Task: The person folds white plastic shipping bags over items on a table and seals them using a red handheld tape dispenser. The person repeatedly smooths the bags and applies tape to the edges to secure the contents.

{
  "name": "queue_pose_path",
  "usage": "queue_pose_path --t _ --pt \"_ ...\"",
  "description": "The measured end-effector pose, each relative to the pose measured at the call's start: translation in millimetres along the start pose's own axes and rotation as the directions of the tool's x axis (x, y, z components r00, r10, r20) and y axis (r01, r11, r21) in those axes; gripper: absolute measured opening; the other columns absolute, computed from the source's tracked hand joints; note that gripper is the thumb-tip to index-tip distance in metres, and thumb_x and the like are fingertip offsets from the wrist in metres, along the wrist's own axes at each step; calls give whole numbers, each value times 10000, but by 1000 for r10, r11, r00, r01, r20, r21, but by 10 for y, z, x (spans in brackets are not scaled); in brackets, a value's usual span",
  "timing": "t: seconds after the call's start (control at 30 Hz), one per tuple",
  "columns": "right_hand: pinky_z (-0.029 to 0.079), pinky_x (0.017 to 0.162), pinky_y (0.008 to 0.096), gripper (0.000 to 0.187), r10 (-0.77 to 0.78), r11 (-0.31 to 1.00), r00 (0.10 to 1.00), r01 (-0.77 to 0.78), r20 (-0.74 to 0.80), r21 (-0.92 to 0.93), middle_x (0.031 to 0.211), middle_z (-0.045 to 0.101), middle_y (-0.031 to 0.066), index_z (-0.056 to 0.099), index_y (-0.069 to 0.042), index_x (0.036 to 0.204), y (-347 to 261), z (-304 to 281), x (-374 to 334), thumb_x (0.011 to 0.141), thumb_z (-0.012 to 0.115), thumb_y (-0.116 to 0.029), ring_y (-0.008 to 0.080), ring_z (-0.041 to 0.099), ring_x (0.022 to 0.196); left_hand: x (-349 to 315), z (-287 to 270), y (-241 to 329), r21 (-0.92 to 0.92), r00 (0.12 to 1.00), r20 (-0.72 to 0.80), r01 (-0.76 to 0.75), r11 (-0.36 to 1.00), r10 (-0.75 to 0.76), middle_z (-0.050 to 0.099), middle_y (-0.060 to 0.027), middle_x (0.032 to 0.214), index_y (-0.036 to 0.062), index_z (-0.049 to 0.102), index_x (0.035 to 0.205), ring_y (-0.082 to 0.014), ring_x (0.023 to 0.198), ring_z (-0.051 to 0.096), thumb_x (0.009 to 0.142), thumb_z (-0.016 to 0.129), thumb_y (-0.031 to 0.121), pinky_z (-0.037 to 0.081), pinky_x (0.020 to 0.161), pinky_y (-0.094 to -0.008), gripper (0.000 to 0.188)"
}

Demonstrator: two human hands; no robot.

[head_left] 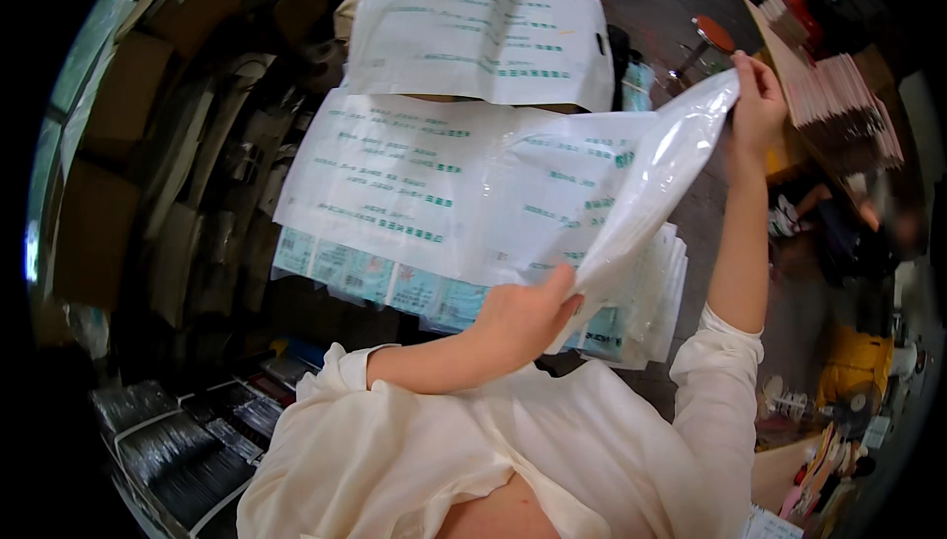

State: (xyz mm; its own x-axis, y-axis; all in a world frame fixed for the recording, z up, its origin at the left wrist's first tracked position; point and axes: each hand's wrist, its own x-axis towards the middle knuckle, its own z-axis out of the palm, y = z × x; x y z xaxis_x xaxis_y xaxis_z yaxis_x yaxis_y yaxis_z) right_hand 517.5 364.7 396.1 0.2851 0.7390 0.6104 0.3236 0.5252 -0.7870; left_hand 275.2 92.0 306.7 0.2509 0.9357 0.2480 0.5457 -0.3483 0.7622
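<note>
A large white plastic bag (385,179) with green print lies spread over a pile in front of me, its right side lifted and folded up into a glossy edge. My right hand (758,105), arm stretched out, pinches the raised far corner of this bag. Nearer my body, my left hand (528,320) is closed on the bag's near right edge, thumb on top. Under the bag lies a stack of teal printed plastic bags (434,294), tied with pale straps. Beyond it rests another white printed bag (434,31) with a dark handle slot at its right end.
A red-topped stool (714,33) stands on the floor at the far right. Stacked pinkish sheets (838,100) sit on a bench, with another person (848,233) low beside it. Cardboard boxes (104,233) line the left; strapped black plastic bundles (173,450) lie at lower left.
</note>
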Motion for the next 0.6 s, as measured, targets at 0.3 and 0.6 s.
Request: queue_pose_path --t 0.3,0.6 --pt "360 1064 349 507 -341 797 744 -96 575 597 1434 454 85 370 -61 1455 -862 1482 -480 1013 459 -293 222 494 1265 -367 -1816 -490 54 922 -219 337 940 -319 484 -17 522 27 550 879 -169 438 476 936 608 194 392 439 -308 186" --pt "213 1108 537 487 -45 775 721 462 692 -431 1421 458 109 553 -108 1314 -169 1539 -2274 861 664 -249 306 413 1310 -1400 -3161 -3338 -220 711 -169 647 730 -682 623 11 849 -29 618 1084 -48 768 528 980 551 213 445 683 -227 272"
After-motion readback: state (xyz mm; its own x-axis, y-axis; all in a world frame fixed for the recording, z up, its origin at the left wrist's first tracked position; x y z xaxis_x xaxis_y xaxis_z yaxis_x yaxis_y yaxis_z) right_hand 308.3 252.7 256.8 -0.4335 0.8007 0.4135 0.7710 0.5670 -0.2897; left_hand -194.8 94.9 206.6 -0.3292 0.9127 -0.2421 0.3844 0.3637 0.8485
